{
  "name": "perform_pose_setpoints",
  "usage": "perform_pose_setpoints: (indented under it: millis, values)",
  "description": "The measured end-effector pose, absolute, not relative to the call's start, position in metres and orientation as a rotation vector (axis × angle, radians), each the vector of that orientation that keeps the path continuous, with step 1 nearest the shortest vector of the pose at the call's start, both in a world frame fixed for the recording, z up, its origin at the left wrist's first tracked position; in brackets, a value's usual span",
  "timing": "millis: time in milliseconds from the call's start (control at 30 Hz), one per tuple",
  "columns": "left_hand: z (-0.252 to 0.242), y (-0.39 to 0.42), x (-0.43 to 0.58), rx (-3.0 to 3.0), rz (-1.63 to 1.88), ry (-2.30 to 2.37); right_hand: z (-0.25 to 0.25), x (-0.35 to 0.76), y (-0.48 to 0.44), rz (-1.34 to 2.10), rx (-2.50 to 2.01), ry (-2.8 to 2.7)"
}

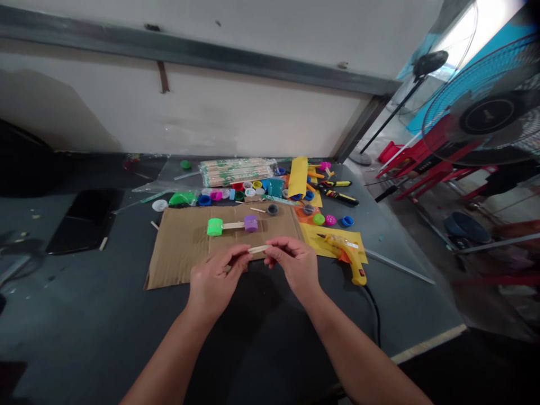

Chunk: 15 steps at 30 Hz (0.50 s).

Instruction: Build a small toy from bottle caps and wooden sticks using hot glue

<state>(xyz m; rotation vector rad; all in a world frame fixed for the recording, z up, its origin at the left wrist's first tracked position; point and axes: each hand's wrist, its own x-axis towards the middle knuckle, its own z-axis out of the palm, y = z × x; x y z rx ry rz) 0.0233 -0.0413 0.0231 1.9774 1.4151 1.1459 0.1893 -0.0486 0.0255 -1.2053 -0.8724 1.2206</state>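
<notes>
Between both hands is a short pale wooden stick (258, 249), pinched at its left end by my left hand (220, 274) and at its right end by my right hand (295, 264). Both hands are just above the near edge of a brown cardboard sheet (177, 247). On the cardboard, beyond my fingers, lies a small dumbbell shape: a green bottle cap (215, 226) and a purple bottle cap (251, 223) joined by wooden sticks (233, 225). A dark grey cap (272, 210) rests farther back on the sheet. Right of my right hand lies a yellow glue gun (348, 253).
Several coloured caps (205, 199) and a plastic-wrapped bundle of wooden sticks (236, 171) lie along the back. Black-and-yellow pliers (340, 195) are at the back right. A black phone (84, 221) lies left. A clear glue stick (400, 266) and fan (485, 112) are right.
</notes>
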Motion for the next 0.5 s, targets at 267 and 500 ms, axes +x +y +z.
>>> perform_pose_setpoints:
  millis: [267,500]
  values:
    - [0.0202,-0.0420,0.0230,2.010,1.206,1.381,0.0247,0.1876,-0.0489,1.227,-1.220,-0.881]
    - [0.0235,-0.0394,0.0240,1.806,1.215,1.359,0.0244,0.1874,-0.0487,1.218,-1.214,-0.892]
